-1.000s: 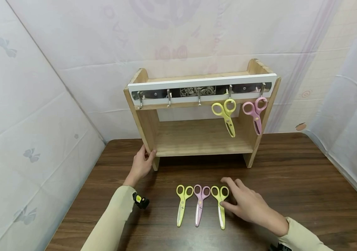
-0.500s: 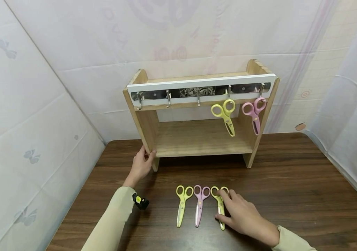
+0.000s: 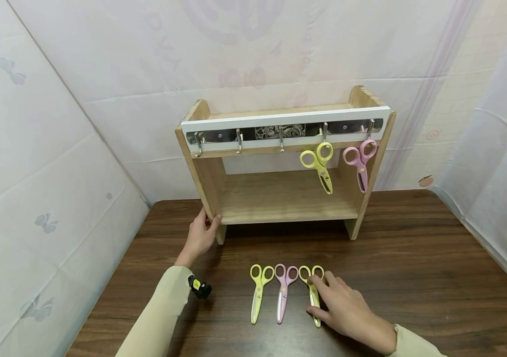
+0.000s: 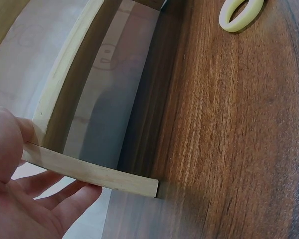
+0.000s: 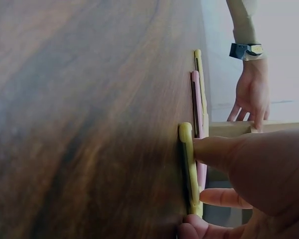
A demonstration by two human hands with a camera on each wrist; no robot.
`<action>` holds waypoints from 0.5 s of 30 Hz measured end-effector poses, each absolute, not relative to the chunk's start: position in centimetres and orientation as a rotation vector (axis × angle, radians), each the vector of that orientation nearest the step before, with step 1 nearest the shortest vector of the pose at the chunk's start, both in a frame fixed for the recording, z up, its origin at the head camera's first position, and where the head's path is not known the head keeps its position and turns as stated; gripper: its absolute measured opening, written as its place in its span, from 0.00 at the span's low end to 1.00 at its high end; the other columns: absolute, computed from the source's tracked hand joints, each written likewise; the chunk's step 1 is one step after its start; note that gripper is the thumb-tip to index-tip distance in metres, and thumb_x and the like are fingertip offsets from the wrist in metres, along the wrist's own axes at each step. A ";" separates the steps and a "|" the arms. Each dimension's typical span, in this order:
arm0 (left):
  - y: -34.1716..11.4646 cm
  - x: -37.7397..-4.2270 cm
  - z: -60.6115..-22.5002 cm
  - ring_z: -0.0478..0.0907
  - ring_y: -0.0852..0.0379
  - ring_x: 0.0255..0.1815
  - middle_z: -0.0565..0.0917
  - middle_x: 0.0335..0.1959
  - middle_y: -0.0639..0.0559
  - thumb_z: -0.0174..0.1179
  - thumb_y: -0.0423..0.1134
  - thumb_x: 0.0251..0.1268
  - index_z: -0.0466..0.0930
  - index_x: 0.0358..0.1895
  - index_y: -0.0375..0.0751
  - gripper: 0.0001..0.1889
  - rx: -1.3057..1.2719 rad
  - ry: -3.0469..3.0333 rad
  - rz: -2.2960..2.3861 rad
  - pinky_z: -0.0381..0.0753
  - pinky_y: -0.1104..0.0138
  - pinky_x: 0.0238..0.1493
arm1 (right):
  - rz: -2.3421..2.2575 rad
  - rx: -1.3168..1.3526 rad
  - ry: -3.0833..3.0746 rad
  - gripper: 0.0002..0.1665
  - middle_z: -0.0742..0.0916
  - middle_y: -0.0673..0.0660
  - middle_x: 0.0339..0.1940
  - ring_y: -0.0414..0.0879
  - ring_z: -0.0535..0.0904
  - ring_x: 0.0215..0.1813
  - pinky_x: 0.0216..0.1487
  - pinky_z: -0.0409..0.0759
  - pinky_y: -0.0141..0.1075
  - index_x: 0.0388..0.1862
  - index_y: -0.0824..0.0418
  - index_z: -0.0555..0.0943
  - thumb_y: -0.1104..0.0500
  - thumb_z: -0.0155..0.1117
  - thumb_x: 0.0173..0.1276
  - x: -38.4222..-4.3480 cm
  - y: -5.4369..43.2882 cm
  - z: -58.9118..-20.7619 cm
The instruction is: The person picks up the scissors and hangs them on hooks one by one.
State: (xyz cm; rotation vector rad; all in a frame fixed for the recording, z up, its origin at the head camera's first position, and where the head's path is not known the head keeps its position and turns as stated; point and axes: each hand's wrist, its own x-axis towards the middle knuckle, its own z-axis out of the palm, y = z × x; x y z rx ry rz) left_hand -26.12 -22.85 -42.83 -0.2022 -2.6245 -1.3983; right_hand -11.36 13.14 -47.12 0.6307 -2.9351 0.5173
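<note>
My left hand [image 3: 199, 235] grips the lower left side panel of a small wooden shelf [image 3: 289, 198], thumb at the front edge and fingers around the outer side. My right hand [image 3: 344, 305] is over the rightmost yellow scissors [image 3: 313, 297] on the table, holding them with thumb and fingers around the blades and lower handles. Pink scissors [image 3: 283, 292] and another pair of yellow scissors [image 3: 257, 292] lie in a row to their left, handles toward the shelf. In the right wrist view, my thumb touches the edge of the held yellow scissors [image 5: 190, 164].
A metal hook rail [image 3: 280, 131] on a white board runs across the shelf's top front. Yellow scissors [image 3: 323, 171] and pink scissors [image 3: 362, 168] hang from its two rightmost hooks. The brown wooden table [image 3: 414, 258] meets patterned curtains [image 3: 115, 49] behind and at the sides.
My right hand has moved left onto the rightmost yellow scissors and closed its fingers on them; they have shifted very slightly. My left hand has stayed on the shelf.
</note>
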 end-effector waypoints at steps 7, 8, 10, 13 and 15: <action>-22.9 -26.1 -42.9 0.78 0.36 0.63 0.75 0.65 0.31 0.50 0.43 0.84 0.61 0.77 0.38 0.27 -0.204 -2.629 -1.410 0.86 0.46 0.54 | 0.557 0.750 -2.871 0.27 0.76 0.44 0.40 0.38 0.70 0.33 0.20 0.65 0.31 0.56 0.47 0.82 0.48 0.81 0.59 -11.4 14.4 -47.2; -22.9 -26.1 -42.9 0.78 0.36 0.63 0.75 0.65 0.31 0.50 0.43 0.84 0.61 0.77 0.38 0.26 -0.206 -2.630 -1.411 0.86 0.47 0.53 | 0.563 0.772 -2.862 0.27 0.76 0.43 0.40 0.37 0.70 0.34 0.21 0.65 0.31 0.56 0.47 0.82 0.49 0.81 0.59 -11.4 14.6 -47.2; -23.0 -26.2 -42.9 0.78 0.36 0.63 0.76 0.65 0.31 0.50 0.43 0.84 0.61 0.77 0.38 0.26 -0.207 -2.629 -1.413 0.86 0.47 0.53 | 0.577 0.808 -2.844 0.26 0.77 0.43 0.41 0.36 0.70 0.33 0.22 0.66 0.30 0.56 0.47 0.82 0.51 0.81 0.60 -11.4 15.2 -47.3; -23.0 -26.1 -42.9 0.78 0.36 0.63 0.76 0.65 0.32 0.50 0.44 0.84 0.62 0.77 0.38 0.26 -0.206 -2.629 -1.413 0.86 0.47 0.53 | 0.583 0.843 -2.819 0.27 0.78 0.43 0.41 0.34 0.69 0.32 0.22 0.66 0.29 0.57 0.46 0.82 0.53 0.81 0.60 -11.3 15.8 -47.3; -22.9 -26.1 -42.9 0.78 0.36 0.63 0.76 0.65 0.32 0.50 0.44 0.84 0.61 0.77 0.38 0.26 -0.203 -2.629 -1.414 0.86 0.47 0.53 | 0.583 0.860 -2.808 0.27 0.79 0.42 0.41 0.33 0.70 0.33 0.22 0.68 0.28 0.57 0.46 0.82 0.54 0.81 0.59 -11.3 16.3 -47.3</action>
